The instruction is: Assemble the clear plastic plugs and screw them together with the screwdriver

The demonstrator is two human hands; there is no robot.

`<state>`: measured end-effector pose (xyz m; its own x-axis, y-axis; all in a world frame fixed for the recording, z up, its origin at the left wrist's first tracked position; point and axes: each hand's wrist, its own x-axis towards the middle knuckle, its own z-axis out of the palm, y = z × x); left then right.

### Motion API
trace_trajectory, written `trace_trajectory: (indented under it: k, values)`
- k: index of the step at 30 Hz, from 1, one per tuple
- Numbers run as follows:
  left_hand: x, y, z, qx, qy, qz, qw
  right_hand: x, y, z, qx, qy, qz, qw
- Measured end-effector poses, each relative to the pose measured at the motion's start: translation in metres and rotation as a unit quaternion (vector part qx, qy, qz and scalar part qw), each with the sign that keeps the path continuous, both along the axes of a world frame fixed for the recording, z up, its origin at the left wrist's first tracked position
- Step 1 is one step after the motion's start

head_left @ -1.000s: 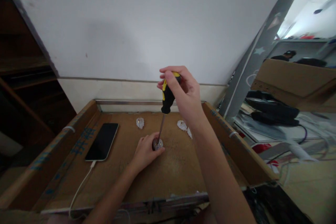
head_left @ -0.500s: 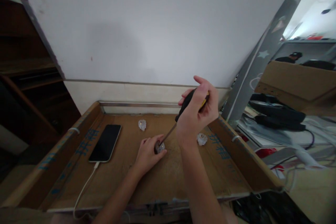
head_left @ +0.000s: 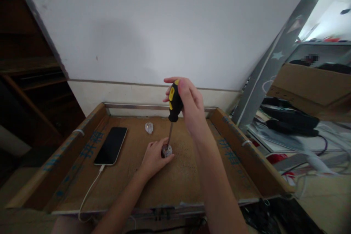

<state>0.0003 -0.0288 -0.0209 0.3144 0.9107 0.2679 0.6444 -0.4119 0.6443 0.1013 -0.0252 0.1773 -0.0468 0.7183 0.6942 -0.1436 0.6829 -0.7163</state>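
Observation:
My left hand [head_left: 157,156] rests on the cardboard, its fingers and thumb pinched around a small clear plastic piece [head_left: 168,150] with a darker side. Above it, my right hand [head_left: 190,100] grips the black and yellow handle of a screwdriver [head_left: 173,106]. The shaft slopes slightly and its tip meets the clear piece between my left fingers. How the tip engages is too small to make out. Another clear plastic piece [head_left: 148,128] lies further back on the cardboard, touched by neither hand.
A cardboard tray [head_left: 131,190] with raised sides forms the work surface. On its left lies a phone [head_left: 111,146] with a white cable [head_left: 90,193] running to the front edge. A white wall [head_left: 131,36] stands behind. At right are a grey post [head_left: 257,69] and a cluttered table.
My right hand has swung left with the screwdriver, which now stands more upright. The clear piece at the right is now hidden behind my right arm. My left hand stays in place.

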Motion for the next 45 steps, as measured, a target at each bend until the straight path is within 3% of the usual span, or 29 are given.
trace_trajectory:
  k: [2, 4, 7, 10, 15, 19, 23, 27, 31, 35, 40, 45]
  values:
    - [0.0, 0.0, 0.0, 0.0, 0.007, -0.002, 1.0, -0.014, -0.004, -0.003, 0.062, 0.013, -0.107, 0.992]
    - [-0.001, 0.001, 0.0, -0.002, 0.013, -0.004, 1.0, -0.027, -0.006, -0.004, 0.076, 0.047, -0.139, 0.986]
    - [-0.001, 0.002, 0.0, -0.005, 0.019, -0.01, 1.0, -0.04, -0.006, -0.004, 0.028, 0.057, -0.102, 0.993]
    - [-0.002, 0.003, 0.001, -0.005, 0.028, -0.022, 0.999, -0.044, -0.006, -0.003, 0.029, 0.046, -0.092, 0.994]
    - [-0.002, 0.002, 0.001, -0.008, 0.018, -0.015, 1.0, -0.024, -0.009, -0.003, 0.0, 0.037, 0.012, 0.999]
    - [-0.002, 0.001, 0.001, -0.008, -0.003, -0.013, 1.0, 0.011, -0.007, -0.002, 0.003, 0.067, -0.049, 0.997]
    - [-0.001, 0.003, 0.002, -0.013, -0.003, -0.015, 1.0, 0.032, -0.001, -0.001, -0.013, 0.082, -0.003, 0.997]
    - [-0.001, 0.003, 0.0, -0.002, 0.003, -0.014, 1.0, 0.031, -0.001, 0.001, -0.032, 0.062, 0.002, 0.998]
    - [-0.002, 0.002, 0.0, 0.0, 0.003, -0.016, 1.0, 0.023, -0.006, 0.004, -0.029, -0.032, 0.041, 0.998]
    - [-0.001, 0.0, 0.002, -0.002, 0.002, -0.01, 1.0, 0.02, -0.004, 0.003, -0.003, 0.002, 0.036, 0.999]
    - [-0.001, 0.001, -0.001, 0.001, 0.0, -0.009, 1.0, 0.022, -0.002, 0.001, 0.005, 0.03, -0.048, 0.998]
    - [-0.002, 0.004, -0.004, 0.021, 0.006, -0.025, 0.999, 0.035, -0.011, 0.007, -0.028, -0.077, 0.064, 0.995]
